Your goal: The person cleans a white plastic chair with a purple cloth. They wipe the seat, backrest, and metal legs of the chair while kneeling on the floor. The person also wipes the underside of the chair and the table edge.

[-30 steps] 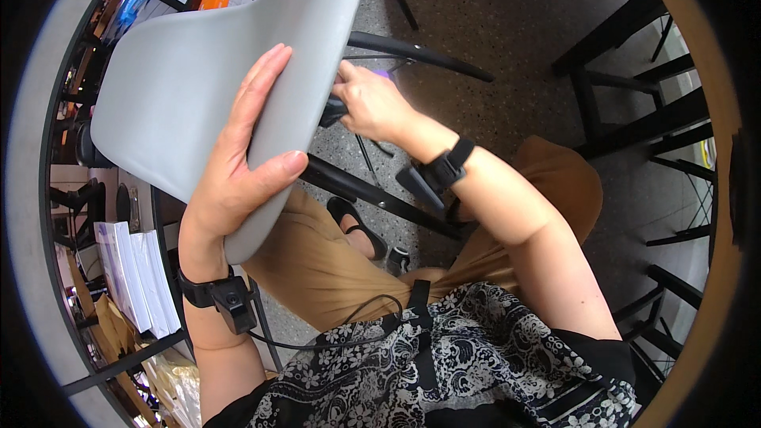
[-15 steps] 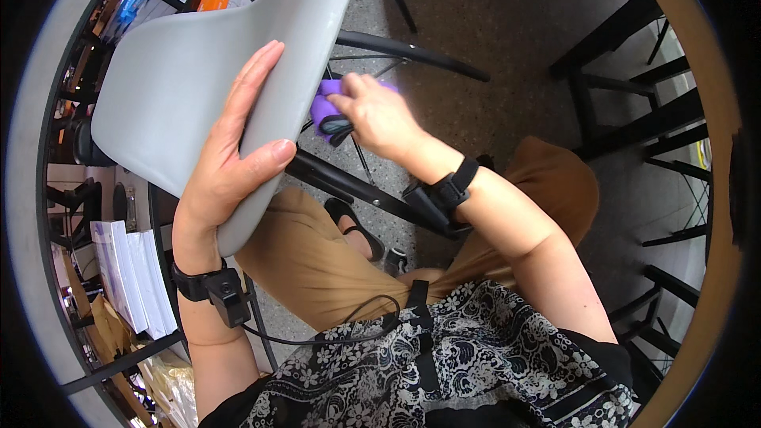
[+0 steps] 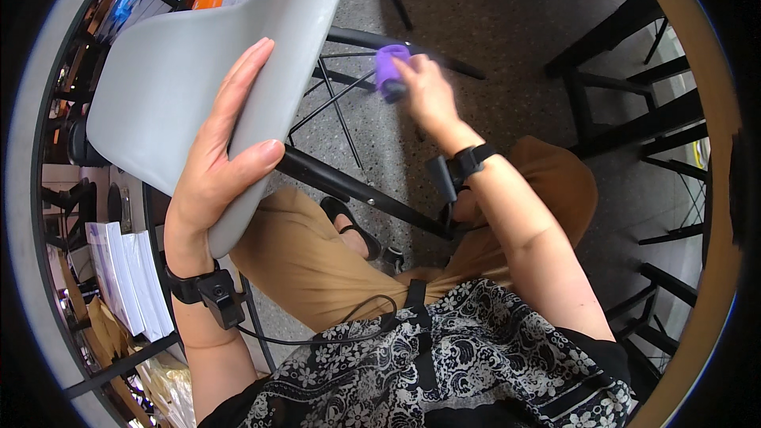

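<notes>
Speckled grey floor (image 3: 491, 8), black furniture frames (image 3: 634, 111) right, stacked white papers (image 3: 127, 277) left.

Black wristbands (image 3: 198, 289) (image 3: 468, 162) with small black units, cable from left one. Black-and-white floral top (image 3: 444, 357), tan trousers (image 3: 309, 261), black sandal (image 3: 349, 218).

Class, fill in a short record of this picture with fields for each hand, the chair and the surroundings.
Left hand: grips the edge of the grey chair seat, palm flat on it, thumb round the rim.
Right hand: holds a purple tool near the chair's black metal legs.
Chair: tilted on its side over the person's lap.
Floor: speckled grey.
Surroundings: dark chair frames to the right.
</notes>
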Available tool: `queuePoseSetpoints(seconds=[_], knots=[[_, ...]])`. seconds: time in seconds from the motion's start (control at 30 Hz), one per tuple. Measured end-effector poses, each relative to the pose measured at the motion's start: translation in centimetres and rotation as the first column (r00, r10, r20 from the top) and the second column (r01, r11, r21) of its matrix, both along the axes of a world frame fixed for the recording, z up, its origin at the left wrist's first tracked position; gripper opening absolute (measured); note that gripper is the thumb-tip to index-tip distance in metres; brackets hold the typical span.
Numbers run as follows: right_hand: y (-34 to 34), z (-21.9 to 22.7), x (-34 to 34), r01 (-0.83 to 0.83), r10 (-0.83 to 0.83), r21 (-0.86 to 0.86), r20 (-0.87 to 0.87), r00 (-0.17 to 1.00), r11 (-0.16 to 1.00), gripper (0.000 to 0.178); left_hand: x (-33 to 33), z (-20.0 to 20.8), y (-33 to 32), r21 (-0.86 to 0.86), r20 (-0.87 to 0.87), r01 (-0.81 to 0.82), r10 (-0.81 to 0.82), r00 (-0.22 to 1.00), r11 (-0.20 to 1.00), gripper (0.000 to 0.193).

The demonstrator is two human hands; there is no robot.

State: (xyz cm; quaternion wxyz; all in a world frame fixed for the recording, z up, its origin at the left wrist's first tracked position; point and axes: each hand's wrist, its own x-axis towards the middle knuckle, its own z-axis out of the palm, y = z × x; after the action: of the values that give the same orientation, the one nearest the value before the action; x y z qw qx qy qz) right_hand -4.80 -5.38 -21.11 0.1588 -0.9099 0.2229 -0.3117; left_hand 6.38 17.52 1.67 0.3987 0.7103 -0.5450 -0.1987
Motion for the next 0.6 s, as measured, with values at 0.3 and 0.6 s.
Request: queuePoseSetpoints(seconds=[0.3,0.6], knots=[[5.7,3.2,1.3,-0.278,0.287,0.230,-0.004,0.958,0.933,0.055,-0.2,-0.4,0.1,0.010,0.015,-0.004,0.004,1.000,1.000,0.082],[3.8,2.5,1.4,-0.157,0.172,0.226,-0.052,0.984,0.961,0.053,-0.1,-0.3,0.1,-0.013,-0.004,-0.004,0.004,1.000,1.000,0.082]])
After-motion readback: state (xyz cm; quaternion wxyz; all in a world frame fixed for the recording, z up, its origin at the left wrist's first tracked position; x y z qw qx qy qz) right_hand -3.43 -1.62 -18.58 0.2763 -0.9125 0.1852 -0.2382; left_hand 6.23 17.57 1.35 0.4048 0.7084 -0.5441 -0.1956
